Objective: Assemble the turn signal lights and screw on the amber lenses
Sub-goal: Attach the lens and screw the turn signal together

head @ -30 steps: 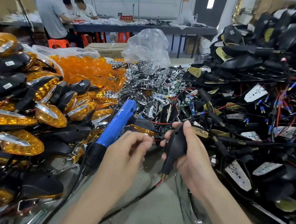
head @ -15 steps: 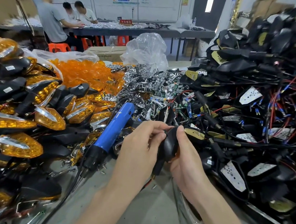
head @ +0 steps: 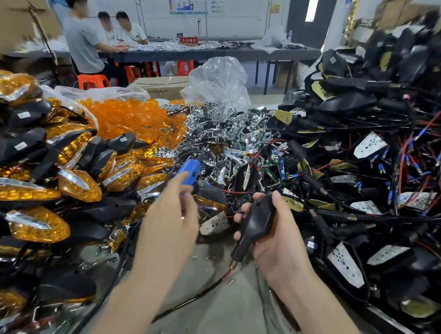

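Observation:
My right hand (head: 277, 238) grips a black turn signal housing (head: 257, 220), stem down, with its wire (head: 205, 291) trailing over the table. My left hand (head: 170, 215) is stretched forward over the blue electric screwdriver (head: 188, 168), index finger pointing out; it holds nothing that I can see. Loose amber lenses (head: 129, 118) are heaped behind, and chrome reflectors (head: 217, 125) lie beside them.
Finished amber-lensed lights (head: 38, 180) are piled at the left. A tall heap of black wired housings (head: 370, 177) fills the right. A clear plastic bag (head: 217, 80) stands behind the reflectors. Small screws (head: 200, 256) lie on the grey tabletop (head: 216, 318). Several people sit at a far table.
My left hand has left the housing and moved forward and left over the screwdriver. My right hand has lowered the housing, still holding it.

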Demonstrator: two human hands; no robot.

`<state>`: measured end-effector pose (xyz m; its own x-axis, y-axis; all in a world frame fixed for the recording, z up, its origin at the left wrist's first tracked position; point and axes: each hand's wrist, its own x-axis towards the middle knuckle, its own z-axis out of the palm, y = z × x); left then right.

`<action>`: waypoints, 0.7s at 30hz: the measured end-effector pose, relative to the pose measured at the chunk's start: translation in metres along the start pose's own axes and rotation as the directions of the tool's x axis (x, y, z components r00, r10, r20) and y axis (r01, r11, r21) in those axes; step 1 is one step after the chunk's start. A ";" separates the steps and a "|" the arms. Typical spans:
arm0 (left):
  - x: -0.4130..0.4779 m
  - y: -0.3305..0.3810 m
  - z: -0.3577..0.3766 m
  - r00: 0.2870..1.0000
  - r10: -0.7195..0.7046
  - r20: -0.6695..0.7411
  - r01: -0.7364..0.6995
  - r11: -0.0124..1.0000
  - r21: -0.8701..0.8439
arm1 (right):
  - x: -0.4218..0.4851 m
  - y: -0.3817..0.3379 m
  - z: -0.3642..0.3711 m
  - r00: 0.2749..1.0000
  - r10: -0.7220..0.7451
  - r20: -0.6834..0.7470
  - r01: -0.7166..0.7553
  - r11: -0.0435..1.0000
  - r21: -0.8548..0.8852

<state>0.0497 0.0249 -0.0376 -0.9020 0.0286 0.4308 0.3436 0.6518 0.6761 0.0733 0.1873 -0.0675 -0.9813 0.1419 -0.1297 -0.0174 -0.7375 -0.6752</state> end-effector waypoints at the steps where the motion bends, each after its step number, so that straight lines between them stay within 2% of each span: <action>1: 0.004 -0.008 -0.003 1.000 -0.016 0.007 0.015 0.981 0.194 | 0.000 -0.001 -0.001 1.000 0.000 0.009 0.000 1.000 0.016; 3: 0.007 -0.017 -0.004 0.998 -0.021 0.051 -0.010 0.838 0.545 | -0.001 -0.002 -0.002 1.000 0.003 0.019 -0.003 1.000 0.027; 4: 0.008 -0.018 -0.004 0.996 -0.036 0.078 -0.023 0.762 0.648 | -0.001 -0.002 -0.002 1.000 0.006 0.017 -0.007 1.000 0.023; 6: 0.012 -0.020 -0.003 0.990 -0.083 0.113 -0.029 0.668 0.743 | -0.001 -0.002 -0.002 1.000 0.023 0.008 -0.023 1.000 0.010; 8: 0.020 -0.023 -0.004 0.983 -0.129 0.129 -0.018 0.637 0.771 | -0.002 -0.003 -0.003 0.999 0.035 -0.001 -0.035 0.999 -0.001; 14: 0.041 -0.031 -0.005 0.962 -0.206 0.177 -0.012 0.619 0.785 | 0.000 -0.003 -0.005 0.999 0.033 0.009 -0.033 0.999 -0.022; 17: 0.051 -0.029 -0.004 0.954 -0.204 0.218 -0.059 0.586 0.808 | 0.001 -0.002 -0.004 0.999 0.034 0.015 -0.034 0.999 -0.027; 19: 0.058 -0.030 -0.009 0.943 -0.208 0.260 -0.069 0.642 0.764 | 0.002 -0.001 -0.005 0.999 0.036 0.009 -0.036 0.999 -0.017; 21: 0.070 -0.032 -0.023 0.914 -0.266 0.306 0.034 0.801 0.597 | 0.003 -0.001 -0.005 0.999 0.030 0.017 -0.030 1.000 -0.001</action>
<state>-0.0188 -0.0109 -0.0154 -0.9960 0.0841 0.0309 0.0886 0.9759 0.1995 0.0717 0.1918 -0.0708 -0.9846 0.1085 -0.1374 0.0121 -0.7408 -0.6717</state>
